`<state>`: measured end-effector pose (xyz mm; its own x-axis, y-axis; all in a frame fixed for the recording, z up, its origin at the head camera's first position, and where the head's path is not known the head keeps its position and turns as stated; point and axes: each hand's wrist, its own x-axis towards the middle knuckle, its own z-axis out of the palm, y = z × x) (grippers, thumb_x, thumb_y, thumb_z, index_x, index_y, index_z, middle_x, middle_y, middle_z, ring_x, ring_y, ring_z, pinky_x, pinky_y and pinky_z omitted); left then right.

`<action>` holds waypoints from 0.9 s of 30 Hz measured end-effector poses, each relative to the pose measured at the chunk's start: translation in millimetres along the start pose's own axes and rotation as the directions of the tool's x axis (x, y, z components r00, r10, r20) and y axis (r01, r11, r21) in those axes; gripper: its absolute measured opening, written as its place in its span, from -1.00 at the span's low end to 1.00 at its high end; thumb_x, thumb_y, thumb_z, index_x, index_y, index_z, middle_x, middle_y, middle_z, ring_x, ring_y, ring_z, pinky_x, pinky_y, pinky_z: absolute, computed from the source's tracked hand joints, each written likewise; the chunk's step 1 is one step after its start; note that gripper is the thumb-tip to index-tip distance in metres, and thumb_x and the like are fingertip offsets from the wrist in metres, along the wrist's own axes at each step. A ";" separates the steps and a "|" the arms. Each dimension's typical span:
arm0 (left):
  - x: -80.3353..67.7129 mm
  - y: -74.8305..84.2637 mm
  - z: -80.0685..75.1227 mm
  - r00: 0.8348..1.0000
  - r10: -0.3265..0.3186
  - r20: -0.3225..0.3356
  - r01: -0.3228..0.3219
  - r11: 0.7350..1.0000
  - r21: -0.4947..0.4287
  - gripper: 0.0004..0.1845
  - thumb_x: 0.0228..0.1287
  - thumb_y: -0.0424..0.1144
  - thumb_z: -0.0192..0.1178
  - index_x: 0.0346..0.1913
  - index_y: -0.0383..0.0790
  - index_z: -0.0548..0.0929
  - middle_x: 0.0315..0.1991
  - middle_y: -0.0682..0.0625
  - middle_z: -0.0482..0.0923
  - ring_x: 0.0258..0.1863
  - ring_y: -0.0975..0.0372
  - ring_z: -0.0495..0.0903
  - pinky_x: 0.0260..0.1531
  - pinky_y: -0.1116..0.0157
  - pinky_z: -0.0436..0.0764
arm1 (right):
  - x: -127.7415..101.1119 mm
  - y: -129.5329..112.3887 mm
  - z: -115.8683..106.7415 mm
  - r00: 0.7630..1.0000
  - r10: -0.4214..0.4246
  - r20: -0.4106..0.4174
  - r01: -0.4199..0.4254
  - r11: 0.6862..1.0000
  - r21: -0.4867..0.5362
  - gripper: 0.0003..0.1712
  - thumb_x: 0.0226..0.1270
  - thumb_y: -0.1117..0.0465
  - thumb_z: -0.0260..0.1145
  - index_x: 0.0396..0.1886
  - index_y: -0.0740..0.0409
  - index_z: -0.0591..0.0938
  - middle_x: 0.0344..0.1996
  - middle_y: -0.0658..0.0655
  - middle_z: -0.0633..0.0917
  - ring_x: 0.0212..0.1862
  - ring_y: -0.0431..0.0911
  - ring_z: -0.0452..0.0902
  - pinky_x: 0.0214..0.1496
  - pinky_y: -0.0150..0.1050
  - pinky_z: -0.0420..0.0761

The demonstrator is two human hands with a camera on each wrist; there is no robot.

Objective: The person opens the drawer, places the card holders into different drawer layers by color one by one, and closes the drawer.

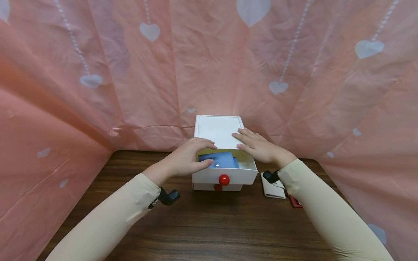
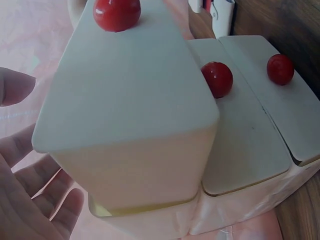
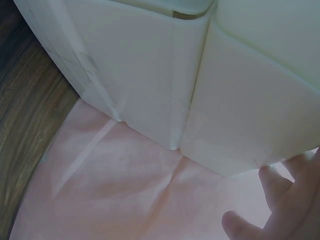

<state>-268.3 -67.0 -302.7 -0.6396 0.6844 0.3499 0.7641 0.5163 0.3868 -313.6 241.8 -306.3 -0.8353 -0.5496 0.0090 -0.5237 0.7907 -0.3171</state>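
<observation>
A small white drawer cabinet (image 1: 219,127) has its top drawer (image 1: 202,177) pulled out, with a red round knob (image 1: 224,179) on the front. Inside lies a blue wallet (image 1: 222,159) with a metal snap; part of it is behind my left thumb. My left hand (image 1: 184,159) hovers at the drawer's left side, fingers spread and slightly bent, holding nothing. In the left wrist view, that hand (image 2: 37,192) is beside the drawer's side wall. On the cabinet's top right edge rests my right hand (image 1: 261,146), fingers extended. The right wrist view shows its fingers (image 3: 274,185) at the cabinet's edge.
Lower drawers with red knobs (image 2: 280,69) sit pushed in. Right of the cabinet, a white wallet (image 1: 273,190) and a red item (image 1: 295,201), partly behind the right sleeve, lie on the dark wooden table (image 1: 222,232). A pink heart-patterned curtain (image 1: 209,72) hangs close behind.
</observation>
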 end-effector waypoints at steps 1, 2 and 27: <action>-0.3 -0.5 0.4 1.000 0.002 -0.002 -0.002 1.000 0.001 -0.54 0.35 -0.05 0.28 0.25 -0.13 0.60 0.30 -0.03 0.49 0.35 0.12 0.37 0.35 0.04 0.34 | 0.1 0.2 0.2 1.000 0.002 0.000 -0.002 1.000 0.001 -0.25 0.57 -0.33 -0.20 0.63 -0.21 0.05 0.62 0.07 -0.09 0.61 0.06 -0.37 0.51 0.28 -0.28; -0.8 -0.8 0.6 1.000 0.004 -0.004 -0.004 1.000 0.002 -0.54 0.35 -0.05 0.28 0.24 -0.13 0.60 0.30 -0.03 0.49 0.35 0.12 0.38 0.35 0.04 0.34 | 0.2 0.5 0.4 1.000 0.001 0.000 -0.001 1.000 -0.001 -0.25 0.56 -0.33 -0.20 0.63 -0.21 0.05 0.62 0.07 -0.09 0.61 0.06 -0.37 0.51 0.28 -0.28; -19.1 5.0 16.0 0.942 0.204 -0.265 -0.181 0.977 0.111 -0.60 0.24 -0.12 0.35 0.10 -0.20 0.67 0.08 -0.01 0.63 0.13 0.14 0.52 0.19 0.08 0.44 | 0.1 -1.6 -0.3 1.000 0.001 -0.011 -0.001 1.000 0.002 -0.25 0.57 -0.32 -0.20 0.63 -0.18 0.07 0.62 0.09 -0.07 0.61 0.08 -0.34 0.51 0.28 -0.26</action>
<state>-251.0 -69.3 -321.2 -0.4689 0.6143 0.6346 0.8717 0.4378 0.2202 -312.9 240.6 -305.6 -0.8378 -0.5457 0.0191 -0.5224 0.7909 -0.3186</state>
